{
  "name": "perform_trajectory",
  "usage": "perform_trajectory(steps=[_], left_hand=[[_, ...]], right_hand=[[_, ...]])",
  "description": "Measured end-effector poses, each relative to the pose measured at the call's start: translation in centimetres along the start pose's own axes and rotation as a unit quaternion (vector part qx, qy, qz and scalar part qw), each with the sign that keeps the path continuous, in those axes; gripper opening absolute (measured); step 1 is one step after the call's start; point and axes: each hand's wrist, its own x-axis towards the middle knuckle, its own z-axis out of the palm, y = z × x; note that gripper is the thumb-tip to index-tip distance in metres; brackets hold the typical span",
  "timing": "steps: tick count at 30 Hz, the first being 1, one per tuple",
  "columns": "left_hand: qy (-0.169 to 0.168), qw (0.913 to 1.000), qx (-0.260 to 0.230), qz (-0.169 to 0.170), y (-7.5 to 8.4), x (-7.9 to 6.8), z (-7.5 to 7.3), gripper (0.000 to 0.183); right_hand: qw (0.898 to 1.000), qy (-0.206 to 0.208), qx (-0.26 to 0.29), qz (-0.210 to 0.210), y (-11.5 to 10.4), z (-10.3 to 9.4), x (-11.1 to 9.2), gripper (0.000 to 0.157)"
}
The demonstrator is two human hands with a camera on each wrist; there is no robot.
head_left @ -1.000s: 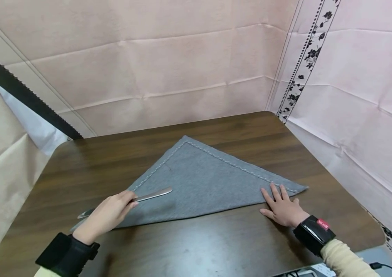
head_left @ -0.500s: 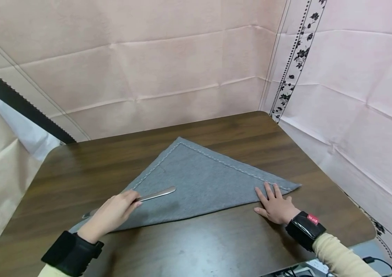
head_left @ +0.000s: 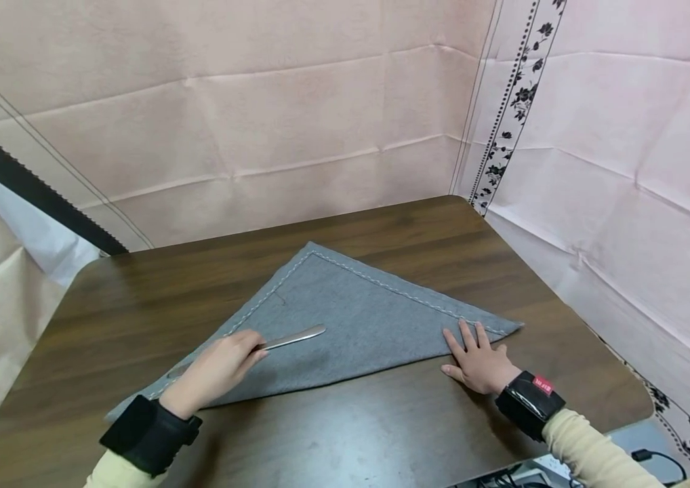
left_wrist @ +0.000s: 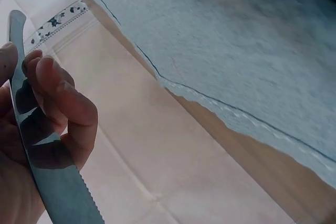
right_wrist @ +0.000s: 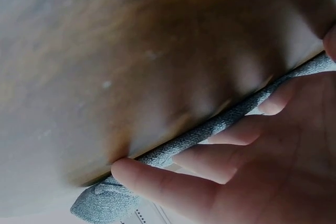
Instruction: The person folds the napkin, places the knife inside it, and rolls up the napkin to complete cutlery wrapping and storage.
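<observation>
A grey cloth (head_left: 351,312), folded into a triangle with pale stitching along its two upper sides, lies on the wooden table. Over its left part my left hand (head_left: 219,366) holds a metal table knife (head_left: 296,337), whose rounded handle end points right. The left wrist view shows the serrated blade (left_wrist: 68,198) and curled fingers (left_wrist: 79,108) around the knife. My right hand (head_left: 478,362), fingers spread, rests on the cloth's lower edge near the right corner. From the right wrist, the fingertips reach over the cloth's rolled edge (right_wrist: 210,129).
The brown table (head_left: 345,440) has rounded far corners. Pale creased sheeting (head_left: 296,115) hangs behind it and to the right, with a floral strip in the corner. Electronics with cables (head_left: 522,474) stand at the front right edge, beside my right forearm.
My left hand has moved right over the cloth, carrying the knife. The right hand stays on the cloth edge. The whole head view has shifted, so the table appears farther left.
</observation>
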Motion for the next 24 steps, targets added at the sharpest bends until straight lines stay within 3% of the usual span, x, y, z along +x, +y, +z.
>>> perform_trajectory(steps=[10,15,24], left_hand=[[-0.024,0.9991,-0.022,0.028,1.7,2.8,1.8,0.006],[-0.051,0.9978,-0.020,0.037,3.0,4.1,2.9,0.008],[-0.066,0.9965,-0.001,0.052,4.5,5.3,4.6,0.010]], right_hand=[[1.000,0.001,0.003,-0.003,-0.3,-0.6,-0.4,0.063],[1.000,0.002,-0.003,-0.007,-0.3,-0.6,-0.3,0.063],[1.000,0.010,-0.008,-0.012,-0.1,-0.2,0.0,0.063]])
